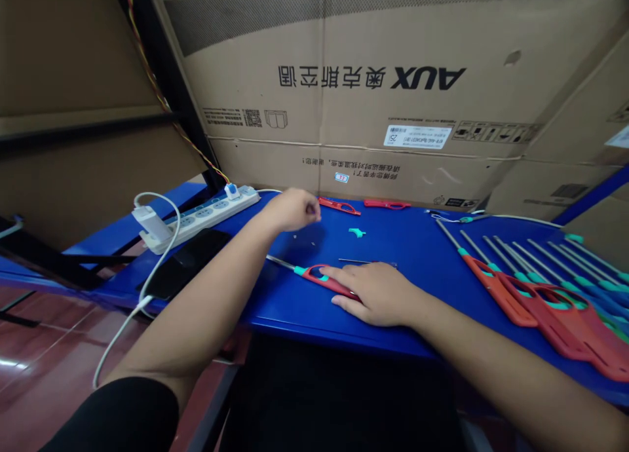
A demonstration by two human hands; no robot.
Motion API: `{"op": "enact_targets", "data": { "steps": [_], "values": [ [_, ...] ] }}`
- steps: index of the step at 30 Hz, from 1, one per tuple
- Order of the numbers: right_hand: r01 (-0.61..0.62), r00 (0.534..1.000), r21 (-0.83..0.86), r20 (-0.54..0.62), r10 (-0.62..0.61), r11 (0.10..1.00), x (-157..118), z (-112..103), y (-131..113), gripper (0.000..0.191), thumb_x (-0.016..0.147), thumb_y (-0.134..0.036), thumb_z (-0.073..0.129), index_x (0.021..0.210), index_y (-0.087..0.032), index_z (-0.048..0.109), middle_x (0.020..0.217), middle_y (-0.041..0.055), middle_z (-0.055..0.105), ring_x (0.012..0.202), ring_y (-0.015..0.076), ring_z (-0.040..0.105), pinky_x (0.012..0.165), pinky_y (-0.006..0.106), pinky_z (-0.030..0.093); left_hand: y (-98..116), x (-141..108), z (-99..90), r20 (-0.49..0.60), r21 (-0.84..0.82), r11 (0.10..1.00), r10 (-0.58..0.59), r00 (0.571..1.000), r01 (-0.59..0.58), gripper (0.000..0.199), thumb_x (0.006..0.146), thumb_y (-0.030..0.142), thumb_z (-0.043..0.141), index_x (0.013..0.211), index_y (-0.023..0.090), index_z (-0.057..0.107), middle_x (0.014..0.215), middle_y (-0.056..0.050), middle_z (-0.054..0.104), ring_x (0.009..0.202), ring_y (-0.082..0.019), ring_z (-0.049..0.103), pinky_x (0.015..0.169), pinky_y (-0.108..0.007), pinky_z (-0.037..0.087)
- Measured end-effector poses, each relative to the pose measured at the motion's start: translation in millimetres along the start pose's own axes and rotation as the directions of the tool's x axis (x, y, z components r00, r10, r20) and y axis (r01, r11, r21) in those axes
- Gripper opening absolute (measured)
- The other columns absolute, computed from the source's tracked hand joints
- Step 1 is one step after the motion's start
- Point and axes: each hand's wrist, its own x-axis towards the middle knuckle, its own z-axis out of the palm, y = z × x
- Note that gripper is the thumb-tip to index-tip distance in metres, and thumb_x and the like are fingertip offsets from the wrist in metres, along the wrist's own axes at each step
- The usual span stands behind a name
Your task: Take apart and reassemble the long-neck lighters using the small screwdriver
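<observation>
My right hand lies over a red long-nosed lighter with teal parts and a metal tube, its fingers holding the body down on the blue table. My left hand hovers above the table behind the tube, its fingertips pinched together; whatever they hold is hidden. A loose teal trigger lies beyond the right hand. Closer to that hand is a thin metal rod, partly covered by it. Two red lighter casing pieces, one nearer and one farther right, rest along the cardboard. Tiny bits lie below the left hand.
Several lighters in red, blue and green lie in a row at the right. To the left are a white power strip, a plugged-in charger and a black phone. Printed cardboard walls off the back. A thin cable lies behind.
</observation>
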Motion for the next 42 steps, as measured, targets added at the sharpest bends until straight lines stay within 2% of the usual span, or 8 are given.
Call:
{"op": "enact_targets", "data": {
  "steps": [2,4,8,12,16,23,36,42],
  "values": [
    [0.012,1.0,-0.028,0.006,-0.012,1.0,2,1,1,0.056,0.099,-0.051,0.04,0.151,-0.029,0.043,0.106,0.0088,0.071,0.087,0.0252,0.068,0.066,0.034,0.045,-6,4,19.4,0.182,0.021,1.0,0.003,0.983,-0.007,0.017,0.079,0.027,0.069,0.092,0.02,0.077,0.09,-0.003,0.076,0.077,-0.014,0.065,0.067,-0.023,0.041],
    [-0.002,1.0,-0.051,-0.014,0.002,0.999,4,3,2,0.055,0.1,-0.052,0.038,0.15,-0.031,0.043,0.108,0.0094,0.068,0.085,0.0242,0.066,0.063,0.033,0.044,-8,4,31.6,0.276,0.032,0.999,0.002,0.961,-0.011,0.018,0.075,0.029,0.072,0.09,0.022,0.078,0.089,-0.002,0.076,0.079,-0.015,0.066,0.067,-0.023,0.041],
    [-0.011,0.997,-0.029,-0.075,0.008,1.0,5,5,6,0.057,0.098,-0.059,0.039,0.145,-0.028,0.051,0.111,0.0105,0.064,0.087,0.0237,0.063,0.063,0.032,0.045,-8,3,36.0,0.35,0.076,0.997,-0.042,0.936,0.016,0.026,0.075,0.038,0.073,0.094,0.022,0.078,0.097,-0.004,0.076,0.083,-0.018,0.066,0.067,-0.024,0.04],
    [-0.02,0.99,0.063,-0.14,0.028,0.998,2,0,12,0.059,0.097,-0.061,0.042,0.141,-0.023,0.054,0.116,0.0116,0.064,0.095,0.0254,0.062,0.077,0.037,0.049,-5,6,38.4,0.396,0.107,0.993,-0.085,0.914,0.046,0.029,0.076,0.042,0.072,0.096,0.023,0.078,0.1,-0.004,0.077,0.085,-0.018,0.067,0.065,-0.023,0.04],
    [-0.069,0.951,0.165,-0.286,0.115,0.984,-2,-6,25,0.051,0.096,-0.053,0.048,0.135,-0.022,0.058,0.119,0.0113,0.065,0.105,0.0266,0.061,0.088,0.041,0.049,-1,7,45.2,0.417,0.117,0.991,-0.111,0.902,0.068,0.027,0.078,0.039,0.069,0.098,0.022,0.078,0.098,-0.004,0.077,0.081,-0.018,0.067,0.065,-0.023,0.042],
    [-0.101,0.865,0.33,-0.436,0.247,0.938,-4,-9,49,0.039,0.095,-0.047,0.053,0.119,-0.019,0.066,0.095,0.006,0.067,0.078,0.0177,0.06,0.073,0.033,0.047,-5,9,47.9,0.382,0.083,0.993,-0.108,0.918,0.082,0.03,0.084,0.04,0.063,0.105,0.022,0.076,0.104,-0.005,0.076,0.086,-0.018,0.067,0.071,-0.024,0.043],
    [-0.095,0.889,0.335,-0.396,0.231,0.938,-4,-9,49,0.038,0.093,-0.044,0.057,0.119,-0.018,0.068,0.09,0.0059,0.069,0.075,0.0174,0.059,0.072,0.032,0.046,-11,10,53.5,0.402,-0.004,0.996,-0.083,0.912,0.092,0.021,0.077,0.033,0.066,0.09,0.02,0.076,0.091,-0.005,0.075,0.076,-0.017,0.063,0.065,-0.022,0.04],
    [-0.09,0.873,0.305,-0.435,0.222,0.948,-2,-7,49,0.034,0.092,-0.04,0.059,0.115,-0.017,0.07,0.086,0.0051,0.071,0.073,0.0171,0.062,0.071,0.032,0.049,1,7,51.0,0.34,-0.191,0.977,-0.022,0.94,0.092,0.018,0.082,0.028,0.059,0.091,0.016,0.07,0.095,-0.006,0.073,0.082,-0.017,0.062,0.074,-0.024,0.043]
  ]
}}
